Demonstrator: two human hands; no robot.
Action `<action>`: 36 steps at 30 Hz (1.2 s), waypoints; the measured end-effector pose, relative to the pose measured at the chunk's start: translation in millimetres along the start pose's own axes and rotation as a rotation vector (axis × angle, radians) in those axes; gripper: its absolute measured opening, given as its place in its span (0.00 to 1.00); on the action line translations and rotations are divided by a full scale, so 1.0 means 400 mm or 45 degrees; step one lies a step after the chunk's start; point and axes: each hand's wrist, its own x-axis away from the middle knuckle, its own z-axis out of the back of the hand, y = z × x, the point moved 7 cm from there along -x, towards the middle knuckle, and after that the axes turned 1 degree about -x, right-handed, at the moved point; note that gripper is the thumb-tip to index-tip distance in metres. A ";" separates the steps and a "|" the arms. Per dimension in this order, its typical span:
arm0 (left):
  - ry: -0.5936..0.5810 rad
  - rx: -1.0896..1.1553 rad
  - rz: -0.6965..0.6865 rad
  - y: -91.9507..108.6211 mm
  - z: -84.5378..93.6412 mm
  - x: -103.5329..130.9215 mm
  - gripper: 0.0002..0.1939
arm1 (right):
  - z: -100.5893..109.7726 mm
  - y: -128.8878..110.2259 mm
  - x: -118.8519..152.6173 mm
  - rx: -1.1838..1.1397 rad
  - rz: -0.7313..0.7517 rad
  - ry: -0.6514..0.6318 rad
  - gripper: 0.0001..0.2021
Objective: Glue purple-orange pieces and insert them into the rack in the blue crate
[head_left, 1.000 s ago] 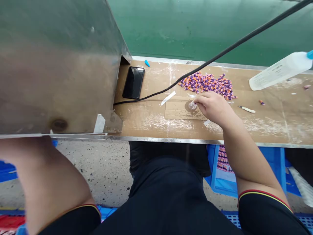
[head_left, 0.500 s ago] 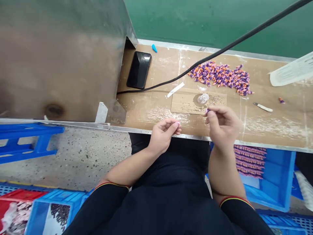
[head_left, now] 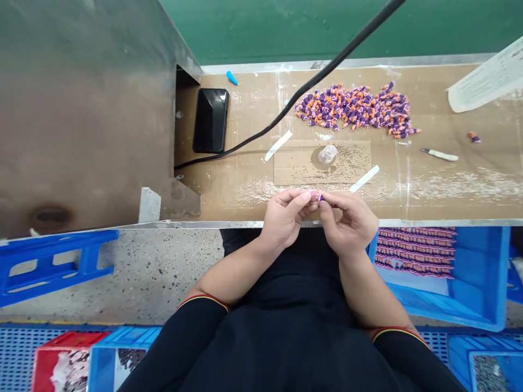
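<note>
My left hand point(head_left: 286, 216) pinches a small pink piece point(head_left: 312, 194) at the front edge of the bench. Beside it, my right hand point(head_left: 347, 220) is closed on a small purple piece point(head_left: 321, 198) with a pale rim. The two pieces are side by side between my fingertips; whether they touch I cannot tell. Just beyond my hands lies a cardboard sheet point(head_left: 300, 163) wet with droplets, and on it stands a small clear cup point(head_left: 327, 155). A heap of small purple, pink and orange figures point(head_left: 355, 109) lies farther back.
A black cable point(head_left: 281, 115) crosses the bench near a phone point(head_left: 210, 121). White strips point(head_left: 278, 145), a craft knife point(head_left: 439, 155), one loose figure point(head_left: 474, 137) and a white bottle point(head_left: 486, 81) lie around. A metal housing point(head_left: 90, 120) stands left. Below right, a blue bin point(head_left: 482, 272) holds rows of figures.
My right hand has moved left with the purple piece, from near the clear cup to my left hand. A white strip behind my right hand now shows. The view has shifted.
</note>
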 end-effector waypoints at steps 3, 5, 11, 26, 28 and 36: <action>-0.027 -0.085 -0.149 0.005 -0.007 0.002 0.17 | 0.003 0.007 0.013 -0.046 -0.076 0.089 0.05; -0.042 -0.182 -0.298 0.016 -0.012 0.007 0.13 | -0.001 0.013 0.023 -0.117 -0.169 0.136 0.04; 0.032 -0.568 -0.535 0.038 0.004 0.015 0.19 | -0.018 0.011 0.035 -0.399 -0.372 0.204 0.03; -0.037 -0.831 -0.663 0.099 -0.007 0.025 0.15 | -0.016 -0.003 0.026 -0.152 -0.173 0.034 0.07; -0.043 -0.788 -0.653 0.099 -0.008 0.024 0.14 | -0.015 -0.009 0.024 -0.156 -0.141 0.039 0.07; -0.051 -0.551 -0.267 0.065 0.019 -0.004 0.23 | -0.020 -0.033 0.010 -0.100 0.019 -0.020 0.13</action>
